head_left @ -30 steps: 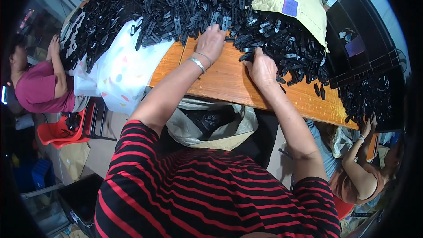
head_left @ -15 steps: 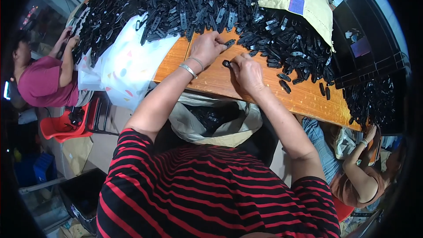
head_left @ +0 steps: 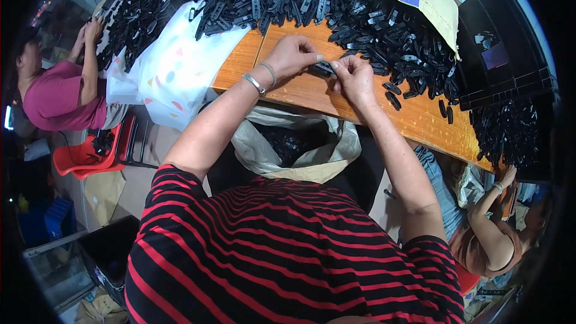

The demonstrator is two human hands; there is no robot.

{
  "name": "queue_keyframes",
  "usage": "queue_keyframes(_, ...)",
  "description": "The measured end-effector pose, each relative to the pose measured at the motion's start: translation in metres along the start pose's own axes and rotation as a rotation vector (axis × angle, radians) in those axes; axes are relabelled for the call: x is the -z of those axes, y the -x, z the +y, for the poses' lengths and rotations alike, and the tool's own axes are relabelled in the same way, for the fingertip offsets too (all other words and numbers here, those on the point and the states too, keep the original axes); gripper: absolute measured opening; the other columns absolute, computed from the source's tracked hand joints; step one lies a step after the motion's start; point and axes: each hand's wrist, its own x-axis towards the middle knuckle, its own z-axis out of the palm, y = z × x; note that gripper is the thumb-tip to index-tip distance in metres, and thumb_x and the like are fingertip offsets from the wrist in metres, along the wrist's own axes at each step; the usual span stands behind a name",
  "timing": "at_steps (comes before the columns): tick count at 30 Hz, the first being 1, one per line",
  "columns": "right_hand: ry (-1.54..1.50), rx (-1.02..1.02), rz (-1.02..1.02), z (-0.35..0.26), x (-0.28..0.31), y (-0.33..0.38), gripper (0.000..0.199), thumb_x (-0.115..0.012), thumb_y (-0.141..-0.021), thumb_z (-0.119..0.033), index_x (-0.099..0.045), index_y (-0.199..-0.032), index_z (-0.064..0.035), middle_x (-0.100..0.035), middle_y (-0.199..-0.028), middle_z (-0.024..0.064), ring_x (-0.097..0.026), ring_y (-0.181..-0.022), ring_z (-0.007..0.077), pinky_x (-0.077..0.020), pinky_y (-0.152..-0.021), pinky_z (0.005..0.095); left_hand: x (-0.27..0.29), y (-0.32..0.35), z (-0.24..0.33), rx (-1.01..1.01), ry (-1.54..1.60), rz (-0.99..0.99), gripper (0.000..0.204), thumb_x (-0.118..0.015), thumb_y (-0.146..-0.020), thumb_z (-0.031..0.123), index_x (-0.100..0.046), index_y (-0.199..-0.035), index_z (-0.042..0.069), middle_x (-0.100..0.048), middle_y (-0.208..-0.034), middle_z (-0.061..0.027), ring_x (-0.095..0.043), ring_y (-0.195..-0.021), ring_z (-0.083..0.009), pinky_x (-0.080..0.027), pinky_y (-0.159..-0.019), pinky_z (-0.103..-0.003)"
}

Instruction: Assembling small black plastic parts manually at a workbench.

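Over the wooden table (head_left: 285,93), my two hands meet at a small, long black plastic piece (head_left: 324,68). My left hand (head_left: 292,57) pinches its left end between thumb and fingers. At its other end, the thumb and fingertips of my right hand (head_left: 356,78) are closed on it. Whether it is one piece or two joined together is hard to tell. Just beyond my hands lies a big heap of similar black pieces (head_left: 270,0), and more of them (head_left: 414,60) spread to the right.
A white patterned plastic sheet (head_left: 171,66) lies over the table's left part. An open woven sack (head_left: 324,171) hangs below the front edge, with dark pieces inside. A yellowish sack (head_left: 420,6) and a black bin (head_left: 507,42) stand right. Co-workers (head_left: 60,93) sit at both sides.
My hands were apart, each with a small black piece. They have come together, my right hand moving right and my left thumb now on the piece between them.
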Motion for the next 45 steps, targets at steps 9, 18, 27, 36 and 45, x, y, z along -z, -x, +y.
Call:
queue_keyframes(9,0.261,-0.025,0.012,0.023,0.002,-0.014,0.023,-0.067,-0.084,-0.017,-0.054,-0.075,-0.0011,-0.058,-0.058,0.0082,-0.057,-0.047,0.0172,-0.0443,-0.046,0.0309,-0.009,-0.007,-0.020,-0.061,-0.251,0.162,0.021,-0.074,-0.073,0.019,-0.064,-0.073,0.002,-0.064,-0.071,-0.0086,-0.061,-0.066,-0.0181,-0.049,-0.065,-0.031)
queue_keyframes(18,0.564,-0.028,-0.026,0.013,-0.001,-0.021,0.031,-0.072,-0.077,-0.029,-0.058,-0.078,-0.0014,-0.063,-0.071,0.0180,-0.063,-0.072,0.0346,-0.0480,-0.066,0.0411,-0.010,0.000,-0.015,-0.131,-0.547,0.248,0.023,-0.073,-0.074,0.024,-0.062,-0.075,0.003,-0.062,-0.070,-0.0121,-0.059,-0.065,-0.0231,-0.047,-0.063,-0.034)
queue_keyframes(27,0.666,0.135,-0.054,-0.014,0.031,0.009,0.020,-0.070,-0.081,-0.019,-0.061,-0.080,-0.0007,-0.061,-0.064,0.0095,-0.058,-0.056,0.0166,-0.0465,-0.055,0.0325,0.001,0.004,0.006,-0.059,-0.235,-0.105,0.016,-0.069,-0.079,0.017,-0.064,-0.087,0.004,-0.062,-0.075,-0.0067,-0.059,-0.067,-0.0146,-0.048,-0.062,-0.028)
queue_keyframes(36,1.193,0.699,-0.041,-0.001,0.038,-0.034,0.008,-0.057,-0.076,-0.009,-0.059,-0.083,-0.0042,-0.054,-0.091,0.0166,-0.063,-0.077,0.0292,-0.0523,-0.064,0.0383,-0.039,-0.080,0.002,-0.223,-0.701,0.356,0.012,-0.067,-0.076,0.013,-0.065,-0.084,0.004,-0.063,-0.083,-0.0137,-0.061,-0.079,-0.0316,-0.049,-0.073,-0.040)
queue_keyframes(45,1.044,0.481,-0.006,-0.008,0.014,-0.019,0.029,-0.072,-0.073,-0.025,-0.055,-0.082,-0.0023,-0.057,-0.079,0.0162,-0.061,-0.067,0.0349,-0.0506,-0.059,0.0420,-0.037,-0.074,0.004,-0.291,-0.708,0.356,0.012,-0.067,-0.077,0.013,-0.063,-0.085,0.005,-0.063,-0.087,-0.0119,-0.061,-0.085,-0.0302,-0.049,-0.075,-0.039)
